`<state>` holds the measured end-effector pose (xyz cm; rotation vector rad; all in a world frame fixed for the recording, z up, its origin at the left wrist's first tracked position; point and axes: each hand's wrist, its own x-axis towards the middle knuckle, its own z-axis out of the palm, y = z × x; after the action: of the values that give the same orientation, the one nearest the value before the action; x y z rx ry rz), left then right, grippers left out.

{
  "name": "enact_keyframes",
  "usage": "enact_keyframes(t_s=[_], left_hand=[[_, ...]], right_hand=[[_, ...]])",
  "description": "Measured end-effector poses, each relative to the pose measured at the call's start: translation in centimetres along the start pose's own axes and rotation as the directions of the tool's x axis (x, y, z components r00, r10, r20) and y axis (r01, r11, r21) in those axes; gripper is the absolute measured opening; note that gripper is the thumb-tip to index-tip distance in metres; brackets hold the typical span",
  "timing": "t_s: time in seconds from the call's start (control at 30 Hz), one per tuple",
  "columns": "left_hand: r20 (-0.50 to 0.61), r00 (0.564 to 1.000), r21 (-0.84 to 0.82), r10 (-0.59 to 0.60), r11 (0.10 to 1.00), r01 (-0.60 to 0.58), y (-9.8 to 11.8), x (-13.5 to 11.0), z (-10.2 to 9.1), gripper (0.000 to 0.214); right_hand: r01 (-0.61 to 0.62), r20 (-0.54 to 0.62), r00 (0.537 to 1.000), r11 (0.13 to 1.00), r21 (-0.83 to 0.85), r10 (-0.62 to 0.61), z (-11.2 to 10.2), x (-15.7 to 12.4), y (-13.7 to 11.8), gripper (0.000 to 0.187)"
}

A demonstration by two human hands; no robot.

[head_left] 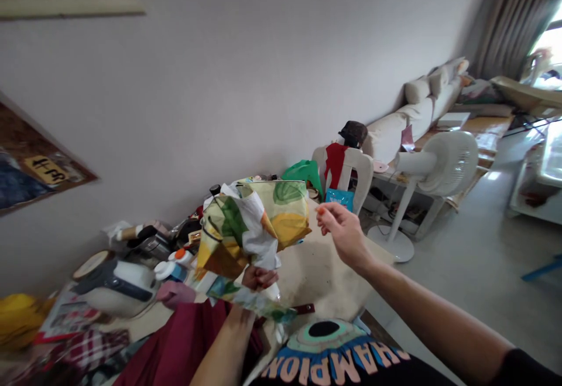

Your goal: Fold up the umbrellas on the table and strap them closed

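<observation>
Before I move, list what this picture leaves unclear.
In the head view:
Left hand: wrist covered by patterned cloth.
Right hand: orange spot at the fingertips, too small and blurred to identify.
Wall board: cut off by the left edge.
Curtain: cut off by the top edge.

The creased yellow, green and white printed cloth (287, 213) is bunched in the left hand (260, 278).

Head-worn view, forward and down

That lemon-print bag (285, 219) looks like thin, crumpled cloth. Right of it I see a chair (365, 172) in smooth plastic, a glossy packet (340, 199) and a plastic fan (454, 163); left, below it, matt maroon cloth (182, 342).
</observation>
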<state>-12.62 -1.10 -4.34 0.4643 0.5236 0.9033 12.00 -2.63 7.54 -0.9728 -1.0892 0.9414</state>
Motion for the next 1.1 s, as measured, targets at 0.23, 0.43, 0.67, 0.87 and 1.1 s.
enact_keyframes(t_s=[0.23,0.43,0.67,0.87,1.1], left_hand=[[0.123,0.989,0.149,-0.085,0.987,0.066,0.4,-0.3,2.1,0.056],[0.225,0.97,0.246,-0.091,0.969,0.034,0.3,0.1,3.8,0.045],[0.26,0.965,0.134,0.024,0.989,-0.061,0.7,-0.3,3.5,0.053],[0.233,0.97,0.071,0.065,0.994,-0.084,0.9,-0.2,3.7,0.058],[0.194,0.974,0.042,0.115,0.991,-0.125,1.1,0.2,4.7,0.049]], right_hand=[[-0.485,0.215,0.865,0.867,0.118,0.454,0.4,2.0,3.3,0.049],[-0.361,0.243,0.92,0.905,0.224,0.307,-1.6,3.5,7.6,0.037],[-0.288,0.133,0.956,0.923,0.255,0.262,-3.5,2.9,6.7,0.039],[-0.16,0.25,0.958,0.984,0.072,0.138,0.0,0.5,4.0,0.044],[-0.029,0.063,0.998,0.998,0.049,0.026,0.9,0.3,2.3,0.016]])
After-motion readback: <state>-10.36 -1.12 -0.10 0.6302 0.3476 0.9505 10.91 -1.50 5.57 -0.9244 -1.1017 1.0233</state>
